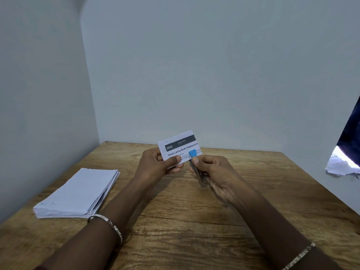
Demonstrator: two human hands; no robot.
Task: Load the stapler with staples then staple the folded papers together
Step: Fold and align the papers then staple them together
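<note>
My left hand [158,164] holds a small folded paper [178,146] upright above the table, printed side toward me, with a dark header band and the number 3653. My right hand [216,172] grips a small metal stapler with a blue tip [192,153]. The stapler's blue end overlaps the lower right part of the folded paper, and its metal body runs down into my palm. Whether the paper sits inside the stapler's jaws I cannot tell. No loose staples are visible.
A stack of folded white papers [78,193] lies on the wooden table [185,221] at the left. Grey walls close the table in at the back and left. At the right edge a dark cloth and crumpled white paper [342,164] show.
</note>
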